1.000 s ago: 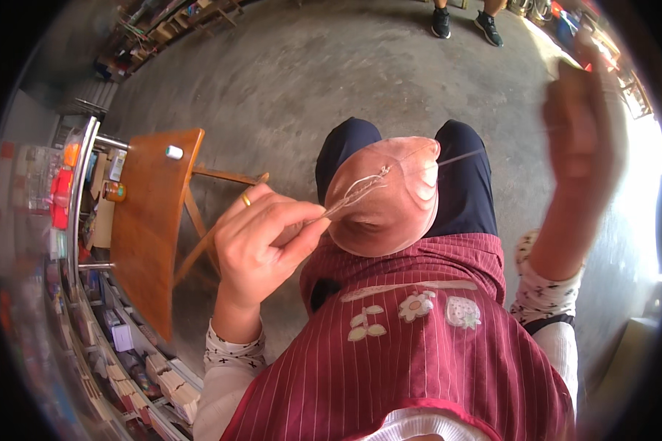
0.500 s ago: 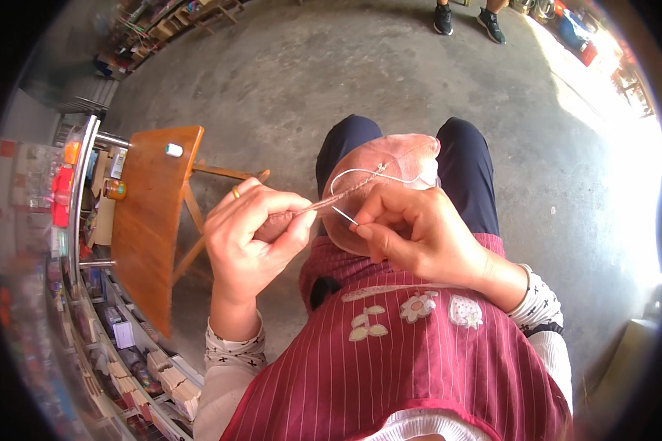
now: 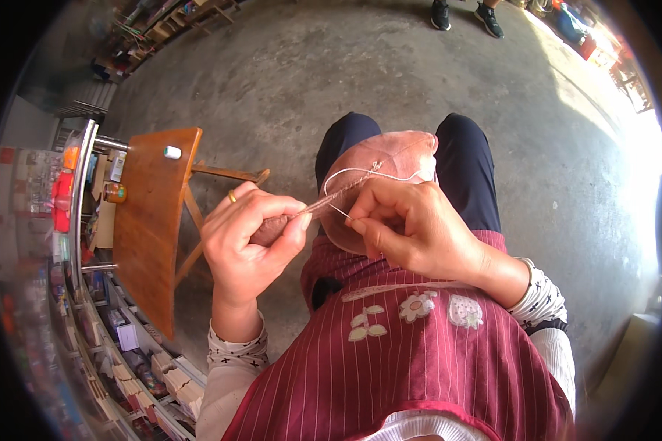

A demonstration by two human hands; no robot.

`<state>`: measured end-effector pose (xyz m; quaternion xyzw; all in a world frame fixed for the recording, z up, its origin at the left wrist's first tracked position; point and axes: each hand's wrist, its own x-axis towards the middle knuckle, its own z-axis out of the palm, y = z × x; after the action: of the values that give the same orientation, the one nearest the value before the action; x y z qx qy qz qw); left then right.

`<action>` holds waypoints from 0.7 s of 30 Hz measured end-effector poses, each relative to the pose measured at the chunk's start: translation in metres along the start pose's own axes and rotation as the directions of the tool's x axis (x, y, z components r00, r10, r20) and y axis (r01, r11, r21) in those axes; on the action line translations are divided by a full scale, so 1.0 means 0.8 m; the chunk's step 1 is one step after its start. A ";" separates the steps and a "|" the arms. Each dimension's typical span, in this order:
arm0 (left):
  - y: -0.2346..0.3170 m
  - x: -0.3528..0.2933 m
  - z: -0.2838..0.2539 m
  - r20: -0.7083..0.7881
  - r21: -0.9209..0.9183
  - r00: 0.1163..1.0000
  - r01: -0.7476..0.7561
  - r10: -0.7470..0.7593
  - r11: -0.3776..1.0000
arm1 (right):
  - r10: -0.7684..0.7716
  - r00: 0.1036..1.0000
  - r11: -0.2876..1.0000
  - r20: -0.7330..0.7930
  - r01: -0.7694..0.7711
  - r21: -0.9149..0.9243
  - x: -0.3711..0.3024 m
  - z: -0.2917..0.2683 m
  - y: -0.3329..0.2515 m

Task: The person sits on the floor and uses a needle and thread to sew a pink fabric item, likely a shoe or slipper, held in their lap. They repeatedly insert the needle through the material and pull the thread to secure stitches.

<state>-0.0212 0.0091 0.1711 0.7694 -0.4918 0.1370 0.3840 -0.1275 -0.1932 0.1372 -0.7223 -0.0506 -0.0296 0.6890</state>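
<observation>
Grey concrete floor [image 3: 272,81] spreads around the seated person [image 3: 469,169], a brown wooden table [image 3: 151,228] at their left. From here I see pink cloth [image 3: 401,149] before them, its edge pinched by the left hand [image 3: 246,239], thumb against forefinger. Just beside that edge, the right hand [image 3: 419,228] grips looping white thread [image 3: 347,170] at its fingertips.

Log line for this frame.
left hand: pinches sheer pink fabric | right hand: pinches thin white thread | nearby: brown wooden table, white cylinder
</observation>
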 end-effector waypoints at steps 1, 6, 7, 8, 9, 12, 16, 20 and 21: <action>0.000 0.000 0.000 -0.001 0.002 1.000 -0.003 0.004 1.000 | 0.004 1.000 1.000 0.000 -0.004 0.004 0.000 0.001 0.000; -0.002 -0.001 0.000 -0.010 0.009 1.000 -0.010 0.010 1.000 | -0.003 0.999 0.999 0.045 0.005 -0.041 -0.001 -0.002 0.001; -0.001 -0.001 0.000 -0.010 0.007 1.000 -0.011 0.011 1.000 | -0.010 0.999 0.998 0.049 0.012 -0.058 -0.001 -0.003 0.000; -0.001 -0.001 0.000 -0.009 0.005 1.000 -0.011 0.011 1.000 | -0.016 0.999 0.997 0.052 0.020 -0.075 -0.001 -0.003 0.000; 0.000 -0.001 0.000 -0.009 0.004 1.000 -0.012 0.012 1.000 | -0.017 0.999 0.997 0.050 0.021 -0.068 -0.001 -0.003 0.000; 0.000 -0.001 -0.001 -0.002 0.005 1.000 -0.018 0.018 1.000 | -0.012 0.999 0.999 0.045 0.014 -0.040 -0.001 -0.002 0.001; 0.001 -0.002 -0.001 0.001 0.009 1.000 -0.005 0.005 1.000 | 0.003 0.999 1.000 0.039 -0.003 -0.011 0.000 0.000 0.002; 0.003 0.001 -0.002 0.010 0.023 1.000 -0.023 0.023 0.999 | -0.016 1.000 1.000 0.027 0.016 -0.006 0.002 0.001 0.000; 0.003 0.001 -0.001 0.012 0.020 0.999 -0.042 0.041 0.999 | -0.019 1.000 1.000 0.023 0.019 -0.017 0.002 0.002 0.000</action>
<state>-0.0227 0.0085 0.1736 0.7636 -0.5084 0.1457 0.3704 -0.1256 -0.1919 0.1374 -0.7279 -0.0651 -0.0284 0.6820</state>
